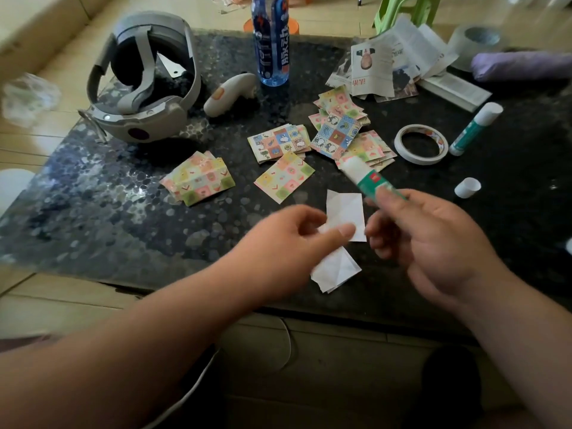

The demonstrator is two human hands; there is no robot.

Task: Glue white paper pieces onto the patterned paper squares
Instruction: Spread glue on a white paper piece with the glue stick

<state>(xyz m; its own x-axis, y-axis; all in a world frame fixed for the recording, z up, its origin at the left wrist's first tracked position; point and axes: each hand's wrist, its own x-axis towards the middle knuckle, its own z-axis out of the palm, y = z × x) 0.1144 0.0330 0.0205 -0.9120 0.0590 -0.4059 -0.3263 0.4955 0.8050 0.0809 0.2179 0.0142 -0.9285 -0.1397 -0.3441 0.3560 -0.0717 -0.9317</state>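
My right hand (430,243) grips an uncapped green glue stick (368,178), its white tip pointing up and left. My left hand (291,236) pinches the lower left corner of a white paper piece (345,212) lying on the dark table. A second, creased white piece (335,270) lies below it near the table's front edge. Patterned paper squares lie in several piles: one at the left (198,178), a single one in the middle (284,176), a stack behind it (280,142) and a larger heap at the right (343,131).
The loose glue cap (467,187) stands at the right. Beyond it lie a tape roll (421,144) and a second, capped glue stick (475,128). A headset (142,82), a controller (230,92), a bottle (272,41) and torn printed pages (393,63) fill the back.
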